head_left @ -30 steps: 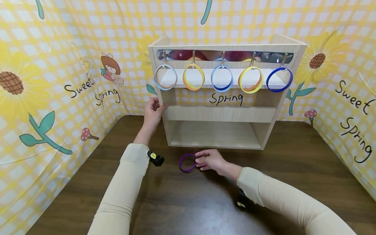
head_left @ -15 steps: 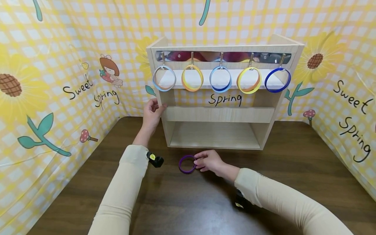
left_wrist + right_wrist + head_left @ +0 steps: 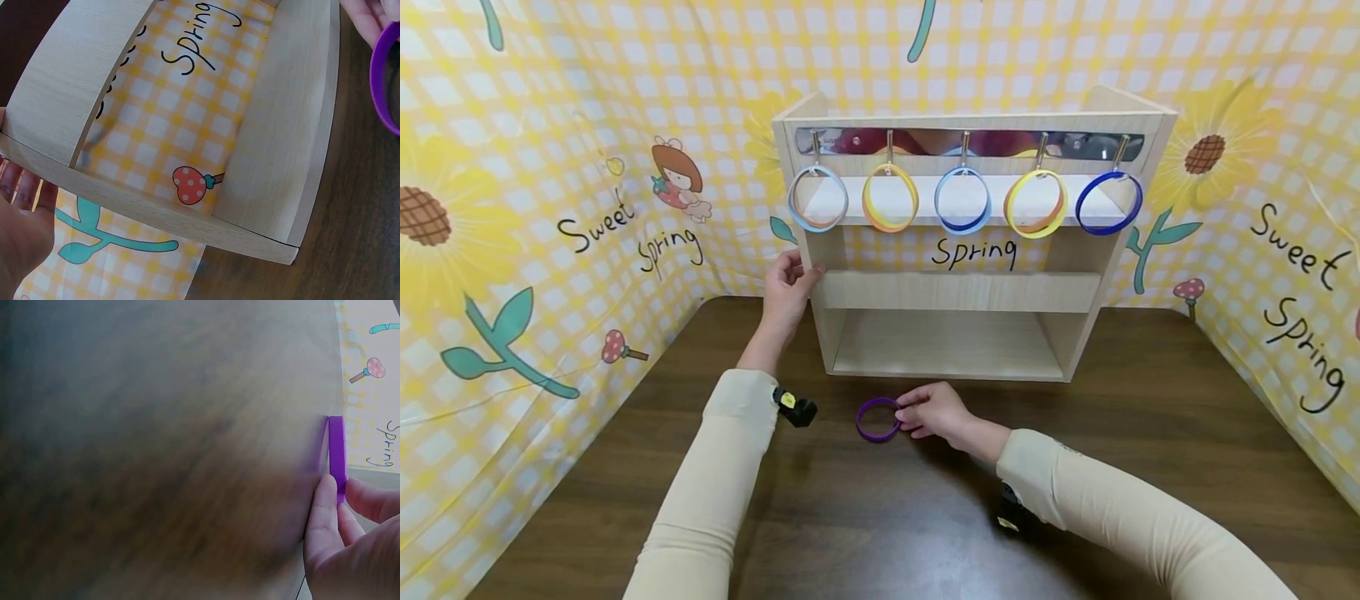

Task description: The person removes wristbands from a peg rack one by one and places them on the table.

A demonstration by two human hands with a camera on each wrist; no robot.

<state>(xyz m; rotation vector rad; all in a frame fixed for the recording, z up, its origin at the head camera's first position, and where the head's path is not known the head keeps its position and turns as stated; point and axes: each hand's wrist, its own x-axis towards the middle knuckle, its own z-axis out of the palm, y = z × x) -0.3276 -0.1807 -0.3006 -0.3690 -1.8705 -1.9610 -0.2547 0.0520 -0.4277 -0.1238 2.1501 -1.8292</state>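
Observation:
My right hand (image 3: 936,412) pinches the near edge of a purple wristband (image 3: 877,438) between thumb and fingers, in front of the wooden shelf unit (image 3: 955,292). Side-on in the right wrist view, the wristband (image 3: 337,450) sits close over the brown tabletop, its shadow or reflection beside it. My left hand (image 3: 786,292) grips the unit's left side panel. In the left wrist view the fingers of the left hand (image 3: 25,231) lie along the panel's outer face, with the thumb tip at its front edge. A bit of the purple wristband (image 3: 378,81) shows there at the right.
A metal hook rail (image 3: 932,143) crosses the top of the unit. Several wristbands hang from its hooks, among them a light blue one (image 3: 792,200) at the left and a dark blue one (image 3: 1140,204) at the right. Checked cloth (image 3: 737,50) surrounds the table.
The purple wristband has tipped slightly flatter towards the table in my right hand. My left hand keeps its grip on the side panel. The head view has shifted a little.

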